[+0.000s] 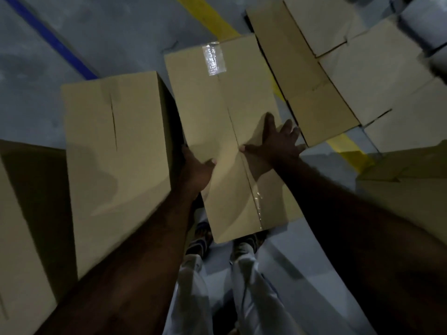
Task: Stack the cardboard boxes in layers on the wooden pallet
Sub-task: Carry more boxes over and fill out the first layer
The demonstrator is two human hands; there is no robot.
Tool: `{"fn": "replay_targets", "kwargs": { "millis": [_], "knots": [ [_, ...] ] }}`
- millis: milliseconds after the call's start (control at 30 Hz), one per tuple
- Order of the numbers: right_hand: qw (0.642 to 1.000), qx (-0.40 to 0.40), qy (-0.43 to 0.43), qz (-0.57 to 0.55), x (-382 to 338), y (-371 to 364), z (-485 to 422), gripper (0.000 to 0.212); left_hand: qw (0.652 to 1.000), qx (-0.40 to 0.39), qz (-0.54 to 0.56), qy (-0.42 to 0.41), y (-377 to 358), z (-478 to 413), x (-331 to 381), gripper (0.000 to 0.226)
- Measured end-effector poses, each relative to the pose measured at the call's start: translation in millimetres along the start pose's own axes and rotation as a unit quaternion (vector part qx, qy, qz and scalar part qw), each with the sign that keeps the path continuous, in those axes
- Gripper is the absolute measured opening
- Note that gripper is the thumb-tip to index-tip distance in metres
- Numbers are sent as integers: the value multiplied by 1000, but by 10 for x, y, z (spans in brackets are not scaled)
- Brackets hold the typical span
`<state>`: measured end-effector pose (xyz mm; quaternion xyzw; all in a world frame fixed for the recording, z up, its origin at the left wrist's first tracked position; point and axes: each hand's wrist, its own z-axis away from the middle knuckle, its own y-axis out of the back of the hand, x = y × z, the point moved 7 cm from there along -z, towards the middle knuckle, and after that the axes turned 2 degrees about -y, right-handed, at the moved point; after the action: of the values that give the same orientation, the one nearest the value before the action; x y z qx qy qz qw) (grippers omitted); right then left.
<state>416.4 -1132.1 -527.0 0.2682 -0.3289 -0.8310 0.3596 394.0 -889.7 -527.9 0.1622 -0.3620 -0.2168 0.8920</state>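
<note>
A closed cardboard box (225, 112) with clear tape along its top seam sits in the middle of the view, in front of my feet. My left hand (197, 169) grips its left edge, thumb on the top face and fingers hidden down the side. My right hand (278, 139) lies flat on the top near the right edge with fingers spread and straight. A second closed box (116, 151) stands right beside it on the left. No wooden pallet shows in this view.
More boxes (338, 68) lie packed together at the upper right. Further cardboard fills the left edge (21, 226) and the right edge (408, 189). The grey floor carries a blue line (50, 37) and a yellow line (208, 15). My legs and shoes (200, 240) are below.
</note>
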Motion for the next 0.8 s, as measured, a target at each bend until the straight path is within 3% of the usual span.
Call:
{"fn": "replay_targets", "kwargs": {
  "millis": [100, 333, 800],
  "knots": [
    [999, -9, 19, -51, 18, 5, 21, 128, 1000, 7, -4, 6, -33, 26, 37, 97],
    [999, 20, 13, -25, 138, 346, 441, 122, 998, -13, -49, -27, 16, 354, 397, 108],
    [986, 136, -67, -68, 249, 1685, 2300, 113, 968, -94, -129, -193, 549, 1761, 1518, 114]
  ]
}}
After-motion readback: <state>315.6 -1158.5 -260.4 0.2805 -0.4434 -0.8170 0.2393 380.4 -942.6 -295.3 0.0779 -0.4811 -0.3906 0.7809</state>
